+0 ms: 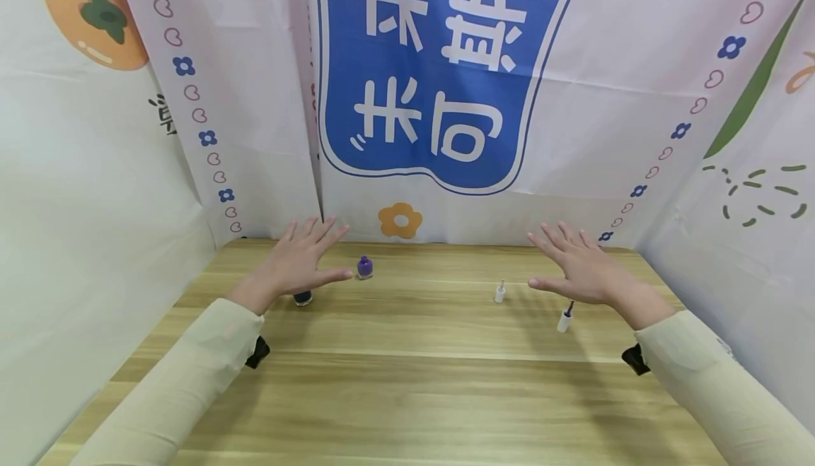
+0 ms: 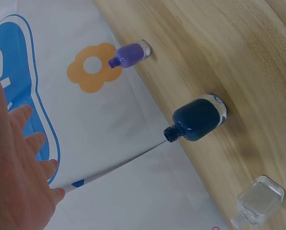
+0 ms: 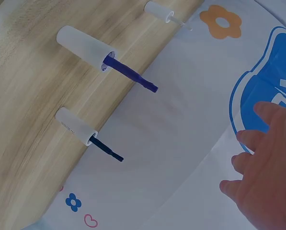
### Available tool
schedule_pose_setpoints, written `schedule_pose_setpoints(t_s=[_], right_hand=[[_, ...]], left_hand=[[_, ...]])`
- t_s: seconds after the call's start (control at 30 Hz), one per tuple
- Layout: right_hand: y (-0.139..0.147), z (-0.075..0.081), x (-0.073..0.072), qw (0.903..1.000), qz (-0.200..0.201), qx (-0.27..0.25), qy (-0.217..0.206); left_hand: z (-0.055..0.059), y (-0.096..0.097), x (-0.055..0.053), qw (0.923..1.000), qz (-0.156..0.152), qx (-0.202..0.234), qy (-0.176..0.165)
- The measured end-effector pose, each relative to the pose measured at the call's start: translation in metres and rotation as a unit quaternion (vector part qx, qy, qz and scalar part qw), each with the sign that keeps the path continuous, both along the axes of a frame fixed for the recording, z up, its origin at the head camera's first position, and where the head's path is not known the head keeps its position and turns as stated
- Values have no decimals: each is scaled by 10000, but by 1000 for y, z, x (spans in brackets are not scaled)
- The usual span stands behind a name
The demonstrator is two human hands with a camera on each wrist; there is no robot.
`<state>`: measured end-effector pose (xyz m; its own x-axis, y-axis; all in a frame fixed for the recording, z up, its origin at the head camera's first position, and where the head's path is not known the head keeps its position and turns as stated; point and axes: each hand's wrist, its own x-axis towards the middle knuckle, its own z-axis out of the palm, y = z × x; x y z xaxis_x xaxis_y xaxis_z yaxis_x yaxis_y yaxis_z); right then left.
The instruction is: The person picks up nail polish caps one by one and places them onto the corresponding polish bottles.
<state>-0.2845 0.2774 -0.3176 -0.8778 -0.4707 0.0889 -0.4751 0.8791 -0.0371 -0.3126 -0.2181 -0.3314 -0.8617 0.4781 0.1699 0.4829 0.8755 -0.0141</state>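
My left hand (image 1: 299,261) is held above the table with fingers spread, holding nothing. Around it stand uncapped nail polish bottles: a purple bottle (image 2: 131,55), a dark blue bottle (image 2: 198,120) and a clear bottle (image 2: 260,201). In the head view the hand partly covers the dark bottle (image 1: 303,298), and the clear one is hidden. Fingers apart, my right hand (image 1: 582,271) hovers over the other side. White brush caps stand upright near it, brushes up: one with a purple brush (image 3: 85,47), one with a dark brush (image 3: 75,125), one with a pale brush (image 3: 158,11).
The wooden table (image 1: 395,395) carries the bottles on its left and the caps on its right. A printed white cloth (image 1: 592,134) hangs along the back edge, with more cloth at both sides. Black wrist straps (image 1: 257,353) show below both sleeves.
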Motion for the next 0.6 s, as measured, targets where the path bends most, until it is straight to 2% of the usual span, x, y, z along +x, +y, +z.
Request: schedule_pose_setpoints(t_s=[0.4, 0.6], right_hand=[[-1, 5, -1, 10000, 5, 71, 21], [0, 15, 4, 9993, -1, -300, -228]], left_hand=[[6, 0, 3, 10000, 28, -43, 32], [14, -5, 6, 9995, -71, -134, 265]])
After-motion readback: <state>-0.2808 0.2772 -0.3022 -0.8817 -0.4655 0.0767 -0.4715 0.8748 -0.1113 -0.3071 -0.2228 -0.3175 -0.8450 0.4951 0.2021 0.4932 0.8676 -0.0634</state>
